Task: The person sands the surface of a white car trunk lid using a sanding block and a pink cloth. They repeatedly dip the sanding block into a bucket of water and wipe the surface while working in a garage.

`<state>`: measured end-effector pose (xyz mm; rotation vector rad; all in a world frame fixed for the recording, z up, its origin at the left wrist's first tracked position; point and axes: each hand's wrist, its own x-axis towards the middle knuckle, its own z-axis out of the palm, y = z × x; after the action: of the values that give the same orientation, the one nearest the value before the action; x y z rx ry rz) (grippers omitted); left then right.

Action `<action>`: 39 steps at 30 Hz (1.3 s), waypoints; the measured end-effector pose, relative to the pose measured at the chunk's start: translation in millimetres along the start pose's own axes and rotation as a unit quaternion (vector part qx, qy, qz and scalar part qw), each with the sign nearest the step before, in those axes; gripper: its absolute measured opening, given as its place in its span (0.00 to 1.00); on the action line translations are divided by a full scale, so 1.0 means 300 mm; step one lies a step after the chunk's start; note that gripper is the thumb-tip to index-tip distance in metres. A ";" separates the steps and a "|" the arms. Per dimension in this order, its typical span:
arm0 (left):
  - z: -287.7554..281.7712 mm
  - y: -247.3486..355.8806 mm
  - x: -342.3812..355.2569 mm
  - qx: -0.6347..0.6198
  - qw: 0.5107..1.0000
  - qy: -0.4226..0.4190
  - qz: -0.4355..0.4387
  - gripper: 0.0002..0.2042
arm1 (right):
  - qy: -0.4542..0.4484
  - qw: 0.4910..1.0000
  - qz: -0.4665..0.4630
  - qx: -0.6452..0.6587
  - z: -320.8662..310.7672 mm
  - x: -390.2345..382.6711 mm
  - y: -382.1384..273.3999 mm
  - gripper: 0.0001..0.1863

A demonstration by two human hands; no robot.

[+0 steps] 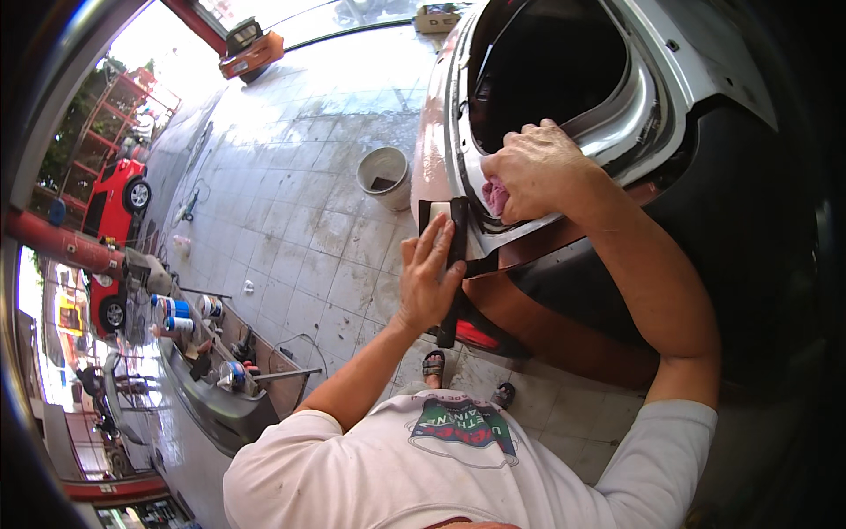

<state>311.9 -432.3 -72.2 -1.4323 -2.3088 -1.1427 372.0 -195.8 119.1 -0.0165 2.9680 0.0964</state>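
My left hand (430, 269) has its fingers laid over a long black piece (453, 298) with a pale strip (439, 207) at its upper end, thumb along its side, at the car's lower left corner. My right hand (538, 167) is closed on a pink cloth (493, 197), against the silver-and-white rim (617, 141) of a dark rounded opening (546, 62) in the car body. Copper and black panels (538, 317) lie below the rim.
A grey bucket (382, 176) stands left of the car. Farther left are a cart with paint cans (176, 313), a loose grey bumper (211, 410), cables and a red car (119, 189). An orange car (251, 57) is at the back. My sandalled feet (434, 366) show below.
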 end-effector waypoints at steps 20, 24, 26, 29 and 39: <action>0.058 -0.181 0.258 -0.008 0.997 0.040 -0.069 0.26 | 0.002 1.000 0.014 0.004 0.002 -0.013 0.015 0.29; 0.105 -0.315 0.353 0.004 0.980 0.033 -0.195 0.30 | -0.037 0.999 0.009 0.000 -0.044 0.008 0.000 0.28; 0.146 -0.288 0.275 0.031 0.981 0.038 -0.188 0.32 | -0.017 1.000 0.011 -0.013 -0.024 0.001 0.016 0.27; 0.058 -0.048 -0.015 0.020 0.996 0.035 -0.081 0.31 | -0.030 0.999 0.025 -0.020 -0.016 -0.008 0.017 0.27; 0.097 -0.283 0.341 0.045 0.986 0.013 -0.161 0.31 | -0.042 0.999 0.004 -0.019 -0.050 0.003 -0.008 0.28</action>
<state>195.4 -362.3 -81.6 -1.0318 -2.6039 -1.1075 368.7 -199.3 133.4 -0.0038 2.8814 0.1502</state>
